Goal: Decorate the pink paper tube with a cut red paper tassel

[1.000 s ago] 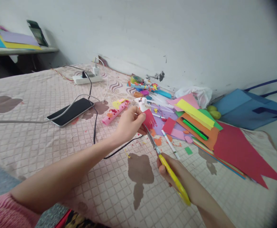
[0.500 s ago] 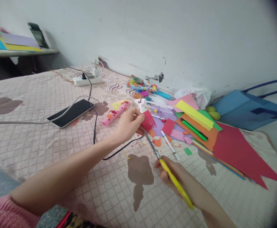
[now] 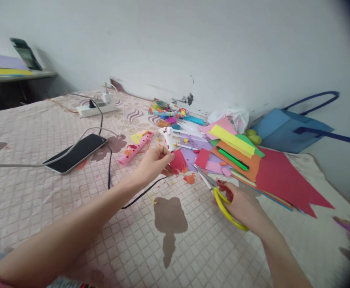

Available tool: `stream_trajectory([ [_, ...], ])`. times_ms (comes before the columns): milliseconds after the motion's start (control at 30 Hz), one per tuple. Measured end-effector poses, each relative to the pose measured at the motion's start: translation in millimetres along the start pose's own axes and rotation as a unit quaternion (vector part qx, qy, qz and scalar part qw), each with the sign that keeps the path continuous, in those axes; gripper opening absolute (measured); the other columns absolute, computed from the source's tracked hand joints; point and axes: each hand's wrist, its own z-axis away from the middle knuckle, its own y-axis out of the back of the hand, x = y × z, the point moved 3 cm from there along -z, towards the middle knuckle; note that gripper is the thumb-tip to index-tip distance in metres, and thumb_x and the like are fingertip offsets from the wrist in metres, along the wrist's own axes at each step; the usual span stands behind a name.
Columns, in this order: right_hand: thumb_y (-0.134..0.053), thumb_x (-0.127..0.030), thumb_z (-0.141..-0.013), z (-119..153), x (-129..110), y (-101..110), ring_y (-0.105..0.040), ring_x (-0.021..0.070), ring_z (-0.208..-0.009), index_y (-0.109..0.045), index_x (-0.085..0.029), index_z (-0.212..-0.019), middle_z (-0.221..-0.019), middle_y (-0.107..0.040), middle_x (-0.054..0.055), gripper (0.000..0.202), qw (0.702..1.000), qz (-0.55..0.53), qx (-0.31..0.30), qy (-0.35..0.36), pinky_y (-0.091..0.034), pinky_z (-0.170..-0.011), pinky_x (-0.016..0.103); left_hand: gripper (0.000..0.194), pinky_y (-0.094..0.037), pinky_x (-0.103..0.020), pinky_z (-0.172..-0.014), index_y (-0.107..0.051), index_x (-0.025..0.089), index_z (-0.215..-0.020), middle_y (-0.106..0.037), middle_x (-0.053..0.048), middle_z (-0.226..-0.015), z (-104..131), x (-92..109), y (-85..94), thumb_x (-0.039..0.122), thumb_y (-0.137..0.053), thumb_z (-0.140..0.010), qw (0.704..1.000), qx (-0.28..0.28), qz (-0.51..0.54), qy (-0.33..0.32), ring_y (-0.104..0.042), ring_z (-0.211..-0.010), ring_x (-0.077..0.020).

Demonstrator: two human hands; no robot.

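Observation:
My left hand (image 3: 157, 161) pinches a small piece of red paper (image 3: 179, 161) by its left side, above the tablecloth; the paper's lower edge looks cut into a fringe. To the right, my right hand (image 3: 241, 204) is closed around yellow-handled scissors (image 3: 223, 204). The blades point up and left toward the paper, apart from it. Behind my left hand stands a white glue gun (image 3: 168, 138). A pink paper tube (image 3: 135, 149) with small decorations lies to its left. Another red paper piece (image 3: 203, 158) rests on purple paper (image 3: 189, 144).
A black power bank or phone-like slab (image 3: 77, 154) lies at left among cables, with a power strip (image 3: 97, 109) behind. Stacked coloured sheets (image 3: 285, 180) and a green cutter (image 3: 233, 159) occupy the right. A blue bag (image 3: 289, 130) stands near the wall.
My right hand has moved right and turned, drawing the scissors away from the red paper. My left hand still holds the paper. The view has shifted slightly right.

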Motion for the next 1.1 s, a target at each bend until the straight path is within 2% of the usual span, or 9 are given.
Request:
stream_trajectory([
  [233, -0.057, -0.048, -0.076, -22.3, 39.6, -7.8, -0.063, 0.0256, -0.072, -0.057, -0.016, -0.105, -0.078, -0.067, 0.008, 0.042, 0.993, 0.103, 0.059, 0.010, -0.039, -0.058, 0.030, 0.024, -0.045, -0.017, -0.043, -0.046, 0.016, -0.068, -0.055, 0.004, -0.048, 5.8, -17.8, -15.7, 0.029, -0.063, -0.079, 0.991, -0.112, -0.050, 0.060, -0.055, -0.042, -0.0075],
  [400, -0.057, -0.045, -0.079, -23.8, 50.7, -12.5, -0.064, 0.0266, -0.080, -0.056, -0.016, -0.109, -0.086, -0.067, 0.009, 0.042, 0.995, 0.080, 0.054, 0.031, -0.044, -0.065, 0.033, 0.025, -0.038, -0.016, -0.041, -0.047, 0.016, -0.071, -0.055, 0.004, -0.045, 8.8, -21.5, -20.3, 0.035, -0.061, -0.080, 0.984, -0.149, -0.063, 0.080, -0.052, -0.041, -0.0070],
  [533, -0.059, -0.047, -0.078, -19.0, 43.2, -2.1, -0.058, 0.0309, -0.100, -0.060, -0.018, -0.105, -0.105, -0.065, 0.014, 0.040, 0.991, 0.049, 0.111, 0.051, -0.045, -0.080, 0.039, 0.027, -0.038, -0.016, -0.042, -0.047, 0.016, -0.070, -0.054, 0.004, -0.046, 9.5, -26.3, -24.4, 0.037, -0.061, -0.080, 0.978, -0.187, -0.047, 0.078, -0.051, -0.042, -0.0062],
  [633, -0.058, -0.047, -0.081, -10.7, 16.9, 3.1, -0.058, 0.0285, -0.099, -0.060, -0.019, -0.100, -0.101, -0.065, 0.011, 0.034, 0.987, -0.080, 0.128, 0.049, -0.044, -0.084, 0.042, 0.029, -0.038, -0.016, -0.043, -0.048, 0.016, -0.070, -0.054, 0.004, -0.049, 10.6, -33.5, -28.4, 0.039, -0.063, -0.078, 0.975, -0.198, -0.042, 0.089, -0.052, -0.044, -0.0057],
  [700, -0.051, -0.047, -0.085, -3.7, -12.6, -4.8, -0.061, 0.0230, -0.093, -0.058, -0.019, -0.102, -0.100, -0.065, 0.009, 0.033, 0.961, -0.259, 0.027, 0.097, -0.047, -0.079, 0.037, 0.029, -0.037, -0.016, -0.044, -0.048, 0.016, -0.072, -0.055, 0.004, -0.051, 12.2, -38.1, -32.0, 0.040, -0.062, -0.079, 0.975, -0.200, -0.049, 0.088, -0.052, -0.045, -0.0060],
  [767, -0.049, -0.047, -0.087, 4.7, -42.4, -17.4, -0.061, 0.0197, -0.091, -0.056, -0.019, -0.106, -0.103, -0.063, 0.008, 0.034, 0.899, -0.408, -0.094, 0.128, -0.048, -0.075, 0.033, 0.028, -0.037, -0.017, -0.045, -0.048, 0.016, -0.073, -0.056, 0.004, -0.052, 14.1, -41.3, -36.1, 0.040, -0.061, -0.080, 0.975, -0.203, -0.058, 0.074, -0.052, -0.045, -0.0064],
  [900, -0.061, -0.044, -0.081, 12.2, -69.1, -33.9, -0.056, 0.0134, -0.068, -0.055, -0.020, -0.084, -0.077, -0.060, 0.000, 0.025, 0.844, -0.516, -0.122, 0.077, -0.045, -0.061, 0.028, 0.026, -0.039, -0.019, -0.047, -0.050, 0.015, -0.074, -0.054, 0.004, -0.055, 18.0, -42.9, -41.5, 0.038, -0.058, -0.082, 0.972, -0.218, -0.077, 0.044, -0.051, -0.048, -0.0073],
  [1000, -0.065, -0.043, -0.076, 12.2, -68.8, -36.6, -0.050, 0.0109, -0.059, -0.053, -0.019, -0.076, -0.067, -0.054, -0.003, 0.027, 0.807, -0.572, -0.140, 0.032, -0.041, -0.056, 0.026, 0.018, -0.045, -0.021, -0.053, -0.053, 0.015, -0.092, -0.058, 0.001, -0.067, 19.6, -39.8, -40.7, 0.032, -0.048, -0.087, 0.968, -0.234, -0.085, 0.028, -0.057, -0.059, -0.0102],
  [1100, -0.066, -0.041, -0.074, 11.4, -64.7, -33.5, -0.049, 0.0100, -0.058, -0.053, -0.018, -0.073, -0.065, -0.053, -0.004, 0.026, 0.775, -0.613, -0.152, 0.012, -0.040, -0.057, 0.025, 0.025, -0.048, -0.025, -0.064, -0.049, 0.017, -0.111, -0.062, -0.003, -0.084, 20.5, -33.3, -39.2, 0.018, -0.044, -0.086, 0.957, -0.269, -0.100, -0.043, -0.060, -0.075, -0.0128],
])
